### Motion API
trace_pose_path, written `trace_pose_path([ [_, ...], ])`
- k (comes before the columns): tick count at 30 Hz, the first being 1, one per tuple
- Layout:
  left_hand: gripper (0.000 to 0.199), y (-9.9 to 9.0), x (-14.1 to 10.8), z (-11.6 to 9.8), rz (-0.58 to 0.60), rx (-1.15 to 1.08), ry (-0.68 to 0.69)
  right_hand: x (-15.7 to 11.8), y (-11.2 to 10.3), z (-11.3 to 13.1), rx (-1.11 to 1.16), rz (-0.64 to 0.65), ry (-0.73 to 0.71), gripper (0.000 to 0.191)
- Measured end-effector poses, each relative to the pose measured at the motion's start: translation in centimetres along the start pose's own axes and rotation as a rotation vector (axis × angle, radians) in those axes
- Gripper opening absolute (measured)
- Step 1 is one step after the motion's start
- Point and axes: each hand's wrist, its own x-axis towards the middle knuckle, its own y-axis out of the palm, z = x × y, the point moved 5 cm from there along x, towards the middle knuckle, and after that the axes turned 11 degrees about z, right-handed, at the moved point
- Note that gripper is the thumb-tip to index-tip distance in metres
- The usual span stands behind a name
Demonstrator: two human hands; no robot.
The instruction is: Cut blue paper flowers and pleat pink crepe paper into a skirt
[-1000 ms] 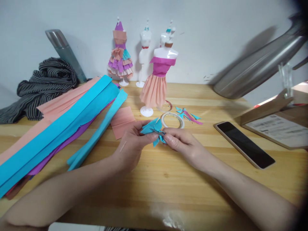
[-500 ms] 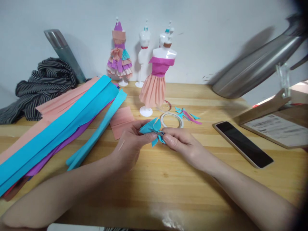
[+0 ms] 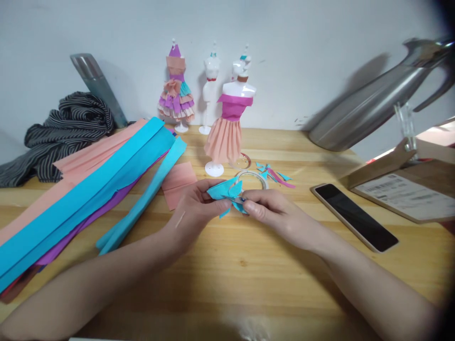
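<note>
Between thumb and fingers, my left hand (image 3: pixel 197 203) pinches a small folded piece of blue crepe paper (image 3: pixel 223 189). My right hand (image 3: pixel 272 210) is closed round small scissors (image 3: pixel 239 199), mostly hidden by the fingers; a short stretch of metal blade and a bit of dark blue handle show. The blades lie against the paper, where cut flaps stick out above and below. Just behind the hands lies a roll of tape (image 3: pixel 263 180). Blue and magenta paper scraps (image 3: pixel 275 175) are scattered to its right.
Blue crepe strips (image 3: pixel 88 199) and a peach paper piece (image 3: pixel 179 182) lie left. Behind stand mini mannequins, one in a magenta and peach dress (image 3: pixel 229 128). A phone (image 3: pixel 355 218), cardboard box (image 3: pixel 408 189) and steel jug (image 3: pixel 369 104) are right; a striped cloth (image 3: pixel 71 128) lies far left.
The view has tilted slightly upward, so the scene sits a little lower. More of the blade shows, and the lower paper flap has shifted left. Both hands keep their grip.
</note>
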Motion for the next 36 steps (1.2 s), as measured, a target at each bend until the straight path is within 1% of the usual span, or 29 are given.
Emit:
trace_pose_path([
  [6,0.031,-0.5,0.3,-0.6,-0.070,0.063,-0.007,0.0,-0.1,-0.2,0.049,0.076,0.062,0.059],
  [9,0.028,-0.9,0.4,-0.7,-0.085,0.081,0.013,-0.1,-0.7,-0.1,0.085,0.084,0.059,0.057],
  [12,0.024,-1.0,0.6,-0.7,-0.093,0.099,0.024,-0.2,-1.7,-0.1,0.086,0.069,0.024,0.056],
  [13,0.024,-1.1,0.6,-0.7,-0.094,0.107,0.020,-0.3,-2.2,-0.1,0.085,0.027,0.007,0.055],
  [14,0.023,-1.0,0.6,-0.7,-0.092,0.116,0.012,-0.4,-2.6,-0.1,0.086,-0.046,-0.012,0.053],
  [17,0.022,-0.9,0.5,-0.6,-0.081,0.138,-0.023,-1.1,-3.4,0.2,0.081,-0.361,-0.063,0.038],
  [19,0.025,-0.7,0.4,-0.4,-0.078,0.138,-0.038,-1.4,-2.8,0.6,0.026,-0.465,-0.067,0.027],
  [20,0.026,-0.6,0.4,-0.3,-0.071,0.136,-0.040,-1.4,-2.4,0.9,-0.014,-0.481,-0.065,0.024],
  [23,0.027,-0.3,0.4,0.0,-0.027,0.116,-0.008,-1.0,-0.9,1.4,-0.065,-0.429,-0.067,0.025],
  [26,0.025,0.0,0.3,0.1,-0.005,0.094,0.027,-0.4,-0.3,1.1,-0.044,-0.355,-0.036,0.026],
  [30,0.019,-0.2,0.1,-0.3,-0.073,0.095,0.029,0.0,-0.5,0.3,-0.012,-0.287,0.050,0.026],
  [32,0.019,-0.2,0.0,-0.5,-0.086,0.104,0.034,0.0,-0.8,0.1,0.009,-0.259,0.073,0.025],
  [34,0.020,-0.2,0.0,-0.6,-0.092,0.117,0.035,-0.1,-1.0,0.1,0.032,-0.244,0.071,0.023],
  [36,0.021,-0.1,0.0,-0.5,-0.097,0.122,0.030,-0.1,-1.1,0.3,0.056,-0.241,0.040,0.023],
])
